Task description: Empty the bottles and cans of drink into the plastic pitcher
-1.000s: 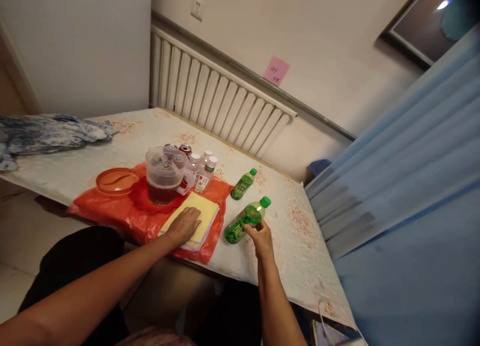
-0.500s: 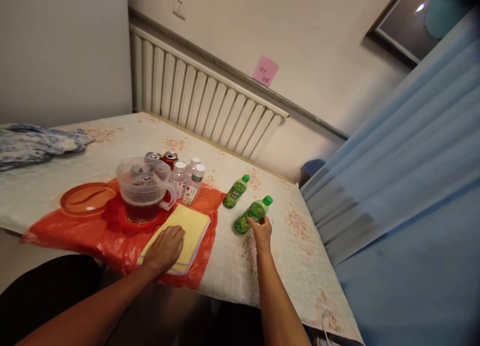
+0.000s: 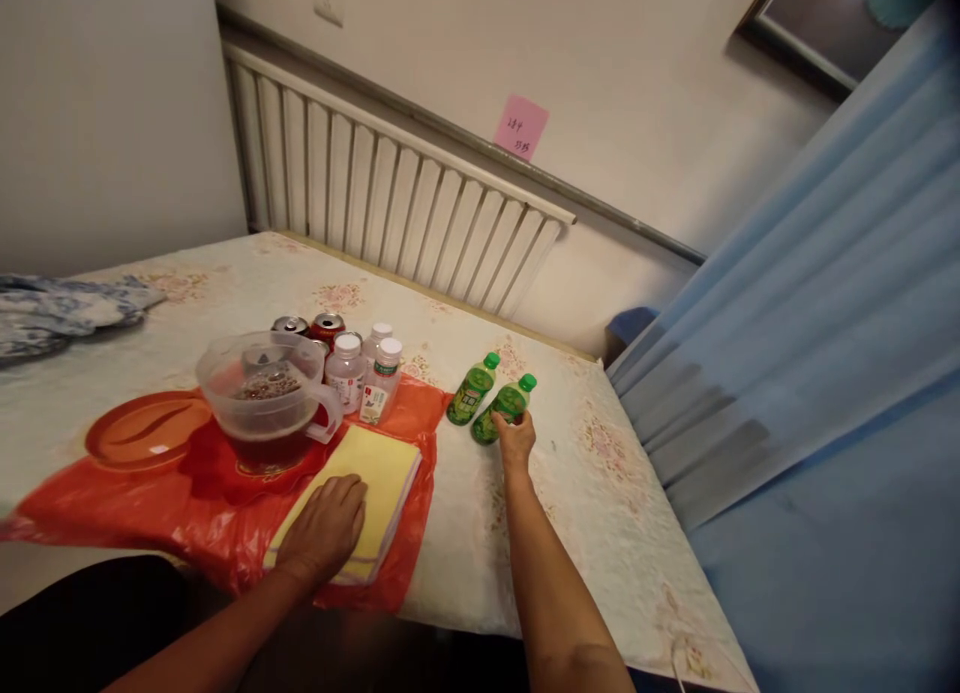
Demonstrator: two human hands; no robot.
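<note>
My right hand (image 3: 514,439) is wrapped round a green-capped drink bottle (image 3: 513,397), which stands on the flowered tablecloth. Just to its left is a second green bottle (image 3: 472,392) of the same kind, upright. My left hand (image 3: 328,521) lies flat, fingers out, on a folded yellow cloth (image 3: 373,465), pressing nothing else. Under the cloth spreads a red plastic bag (image 3: 419,496). Left of the cloth, a clear plastic jug (image 3: 259,388) with brown liquid stands on a red dish (image 3: 208,461).
Behind the jug are several small white-capped bottles (image 3: 379,385) and drink cans (image 3: 328,326). An orange lid (image 3: 142,430) lies at the left, with a blue-and-white fabric (image 3: 64,308) beyond. A radiator (image 3: 397,188) lines the wall; a blue curtain (image 3: 810,303) hangs at the right.
My right hand has moved its bottle away from me and closer to the other green bottle. My left hand stays on the yellow cloth. The view has shifted slightly.
</note>
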